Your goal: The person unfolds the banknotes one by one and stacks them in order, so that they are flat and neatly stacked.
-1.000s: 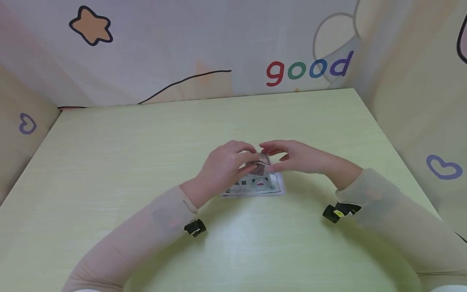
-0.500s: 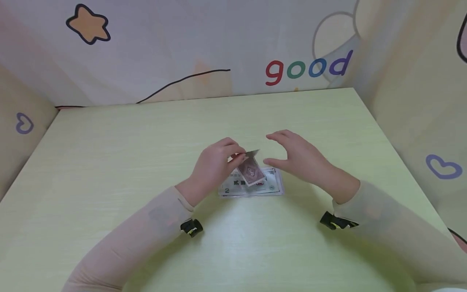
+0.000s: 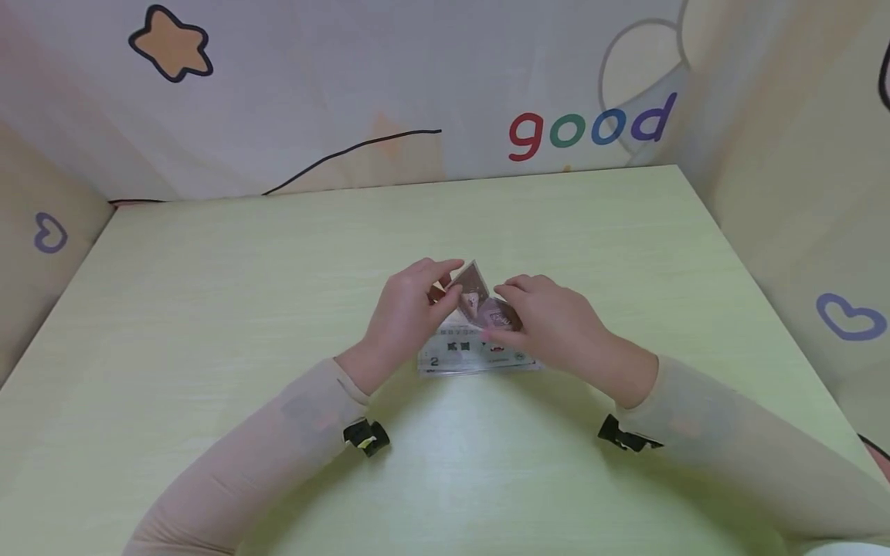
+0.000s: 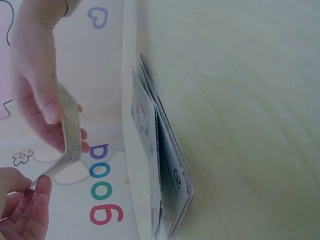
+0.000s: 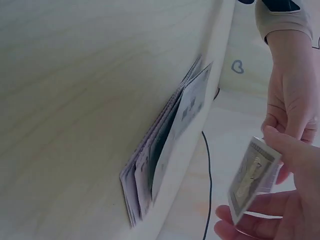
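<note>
Above a small stack of play banknotes (image 3: 452, 359) both hands hold a brownish note (image 3: 470, 300) that is folded, with a bent crease between them. My left hand (image 3: 406, 305) pinches its left end between thumb and fingers. On the right end, my right hand (image 3: 556, 320) grips with the thumb in front and fingers behind. In the right wrist view the note (image 5: 252, 175) shows a printed panel with a pale border. Seen from the left wrist, the note (image 4: 72, 132) is held apart from the stack (image 4: 152, 165), whose top note lifts along one edge.
The stack lies on a pale green table (image 3: 278, 293) near its middle. A printed curtain wall (image 3: 334, 85) closes off the back, and similar cloth (image 3: 799, 193) hangs along the right side. Each sleeve carries a black wrist camera (image 3: 367, 437).
Half a second ago my right hand was off the note with fingers spread, while the left held it. Now the right hand has come left and grips it, and the note's left part stands up.
</note>
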A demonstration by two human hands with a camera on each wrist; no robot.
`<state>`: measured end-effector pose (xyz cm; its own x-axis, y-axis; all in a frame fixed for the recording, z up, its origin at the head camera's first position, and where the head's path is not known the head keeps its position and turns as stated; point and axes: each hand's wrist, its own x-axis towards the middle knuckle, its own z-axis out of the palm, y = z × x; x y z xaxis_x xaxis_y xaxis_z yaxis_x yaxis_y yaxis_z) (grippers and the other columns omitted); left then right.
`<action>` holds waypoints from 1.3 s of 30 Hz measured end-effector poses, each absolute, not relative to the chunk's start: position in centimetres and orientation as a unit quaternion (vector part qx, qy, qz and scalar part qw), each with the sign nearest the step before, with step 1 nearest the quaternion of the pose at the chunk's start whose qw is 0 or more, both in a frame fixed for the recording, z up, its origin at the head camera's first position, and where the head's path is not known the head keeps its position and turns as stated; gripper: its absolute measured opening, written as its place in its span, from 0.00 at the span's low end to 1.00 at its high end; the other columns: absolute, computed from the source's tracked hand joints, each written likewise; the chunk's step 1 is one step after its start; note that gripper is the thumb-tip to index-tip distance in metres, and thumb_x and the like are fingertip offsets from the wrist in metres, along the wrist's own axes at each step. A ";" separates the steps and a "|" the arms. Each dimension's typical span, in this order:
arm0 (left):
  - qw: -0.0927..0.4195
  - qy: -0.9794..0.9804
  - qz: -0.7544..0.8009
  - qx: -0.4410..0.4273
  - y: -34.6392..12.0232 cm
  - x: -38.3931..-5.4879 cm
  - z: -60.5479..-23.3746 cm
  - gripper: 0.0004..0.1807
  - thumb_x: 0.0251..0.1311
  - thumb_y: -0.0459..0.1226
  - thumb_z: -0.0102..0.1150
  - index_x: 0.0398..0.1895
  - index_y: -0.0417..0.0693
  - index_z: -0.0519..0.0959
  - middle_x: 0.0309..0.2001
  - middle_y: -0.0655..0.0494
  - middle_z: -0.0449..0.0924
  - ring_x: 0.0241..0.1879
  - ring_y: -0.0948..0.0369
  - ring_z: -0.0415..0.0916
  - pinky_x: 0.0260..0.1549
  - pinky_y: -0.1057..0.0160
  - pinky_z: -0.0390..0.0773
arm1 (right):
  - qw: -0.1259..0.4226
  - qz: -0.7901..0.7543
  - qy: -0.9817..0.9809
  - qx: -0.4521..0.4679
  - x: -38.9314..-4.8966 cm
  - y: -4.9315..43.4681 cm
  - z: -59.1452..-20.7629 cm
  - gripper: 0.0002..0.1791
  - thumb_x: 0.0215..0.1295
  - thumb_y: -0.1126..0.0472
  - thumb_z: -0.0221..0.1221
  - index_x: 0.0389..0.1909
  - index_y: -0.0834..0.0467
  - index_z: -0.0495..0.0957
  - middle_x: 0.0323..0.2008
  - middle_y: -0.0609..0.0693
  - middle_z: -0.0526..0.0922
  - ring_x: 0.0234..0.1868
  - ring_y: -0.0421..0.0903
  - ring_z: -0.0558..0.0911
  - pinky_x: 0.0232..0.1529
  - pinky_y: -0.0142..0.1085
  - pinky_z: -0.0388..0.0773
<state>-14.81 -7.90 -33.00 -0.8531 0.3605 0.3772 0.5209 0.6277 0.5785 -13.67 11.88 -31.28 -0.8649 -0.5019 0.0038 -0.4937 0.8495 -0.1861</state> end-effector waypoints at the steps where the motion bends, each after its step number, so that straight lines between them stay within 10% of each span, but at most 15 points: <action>1: 0.110 -0.892 -0.366 -0.242 -7.9 -14.8 -33.0 0.18 0.60 0.32 0.58 0.54 0.40 0.77 0.31 0.54 0.76 0.26 0.65 0.75 0.25 0.73 0.76 | 0.022 -0.090 0.961 -0.261 -13.7 11.9 -31.4 0.35 0.53 0.42 0.65 0.53 0.64 0.75 0.48 0.58 0.78 0.42 0.52 0.77 0.32 0.41 0.79; 14: 0.001 -0.859 -0.476 -0.190 -8.7 -14.5 -33.1 0.27 0.59 0.31 0.59 0.63 0.42 0.68 0.39 0.50 0.74 0.33 0.59 0.80 0.29 0.67 0.79 | 0.072 -0.099 0.963 -0.239 -14.3 12.2 -32.0 0.38 0.54 0.47 0.65 0.61 0.64 0.68 0.52 0.58 0.75 0.42 0.49 0.75 0.36 0.41 0.78; 22: 0.053 -0.932 -0.204 -0.296 -9.9 -14.5 -33.9 0.34 0.56 0.44 0.64 0.65 0.46 0.66 0.61 0.46 0.65 0.47 0.54 0.75 0.33 0.62 0.79 | 0.065 -0.095 0.956 -0.271 -14.3 12.4 -32.3 0.34 0.54 0.50 0.67 0.58 0.62 0.71 0.53 0.57 0.75 0.49 0.52 0.76 0.43 0.46 0.78; 28: 0.047 -0.925 -0.107 -0.361 -10.4 -14.2 -34.3 0.33 0.51 0.50 0.67 0.57 0.43 0.74 0.57 0.47 0.71 0.52 0.52 0.73 0.50 0.58 0.74 | 0.069 -0.094 0.945 -0.307 -14.0 12.3 -32.6 0.31 0.54 0.52 0.67 0.57 0.61 0.72 0.51 0.56 0.76 0.47 0.51 0.76 0.42 0.44 0.78; 39: 0.001 -0.926 -0.077 -0.370 -10.4 -14.0 -34.9 0.31 0.49 0.51 0.68 0.52 0.41 0.77 0.51 0.48 0.73 0.42 0.55 0.75 0.42 0.61 0.77 | 0.112 -0.071 0.935 -0.328 -13.8 12.0 -33.6 0.33 0.55 0.51 0.66 0.58 0.62 0.71 0.53 0.58 0.75 0.51 0.53 0.75 0.47 0.45 0.76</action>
<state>-13.96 -10.42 -34.89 -0.7263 0.6848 0.0587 0.6851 0.7144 0.1428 -13.82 12.02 -33.58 -0.7593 -0.6302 -0.1625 -0.5982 0.7741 -0.2069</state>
